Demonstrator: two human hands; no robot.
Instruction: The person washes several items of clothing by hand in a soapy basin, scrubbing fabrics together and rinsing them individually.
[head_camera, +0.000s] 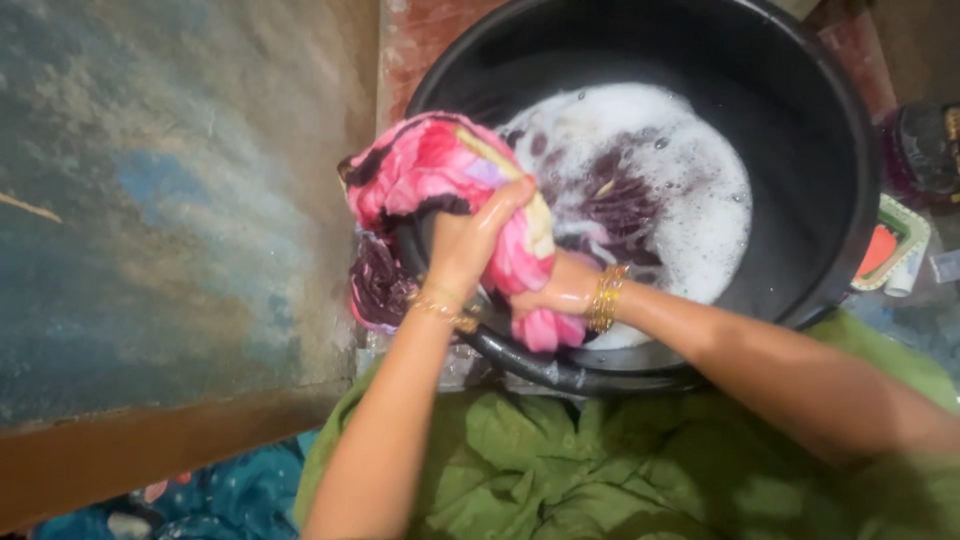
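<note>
Left hand (468, 240) clenched; right hand (558, 292) clenched just beside it.

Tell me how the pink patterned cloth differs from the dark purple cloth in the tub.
The pink patterned cloth is bunched over the black plastic tub's rim, gripped by the left hand and right hand; the dark purple cloth lies untouched, half sunk in foamy water. Both look wet.

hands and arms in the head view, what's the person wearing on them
Both forearms are bare, with no sleeves in view. The left hand has a thin gold bracelet at its wrist. The right hand has a stack of wider gold bangles. Both hands look wet and glossy.
</note>
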